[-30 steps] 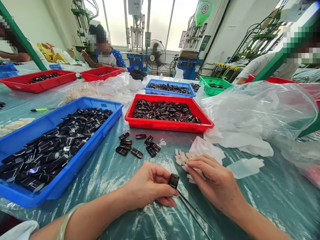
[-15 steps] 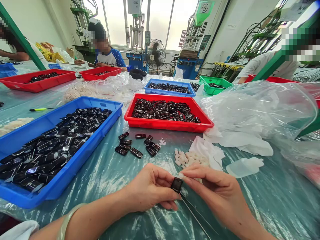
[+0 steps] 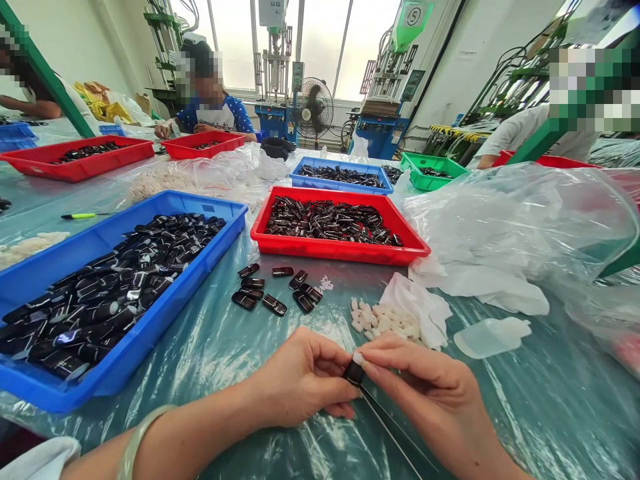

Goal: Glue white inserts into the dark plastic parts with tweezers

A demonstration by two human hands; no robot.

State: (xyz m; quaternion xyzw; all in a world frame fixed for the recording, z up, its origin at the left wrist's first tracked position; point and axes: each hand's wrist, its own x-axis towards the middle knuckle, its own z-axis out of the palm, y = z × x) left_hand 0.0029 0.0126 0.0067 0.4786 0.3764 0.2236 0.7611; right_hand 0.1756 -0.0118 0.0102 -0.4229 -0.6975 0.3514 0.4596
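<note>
My left hand (image 3: pixel 310 380) grips a small glossy black plastic part (image 3: pixel 354 373) between thumb and fingers. Against its upper end, my right hand (image 3: pixel 435 393) pinches a small white wad (image 3: pixel 358 358) with thumb and forefinger. Thin metal prongs (image 3: pixel 387 427), like tweezers, slant from below the part to the bottom edge; which hand holds them I cannot tell. Just beyond the hands lies a pile of small off-white pieces (image 3: pixel 367 320) by a crumpled white cloth (image 3: pixel 417 307). Several similar black parts (image 3: pixel 274 305) lie loose on the table.
A blue tray (image 3: pixel 220 257) of black parts stands at left, a red tray (image 3: pixel 345 251) of them ahead. At right are a translucent squeeze bottle (image 3: pixel 493 337) and clear plastic bags (image 3: pixel 520 213). Green film covers the table (image 3: pixel 240 360). A co-worker (image 3: pixel 213 110) sits across.
My right fingertips and the white wad have shifted slightly over the black part's top, and the part has tipped a little. The view has moved slightly.
</note>
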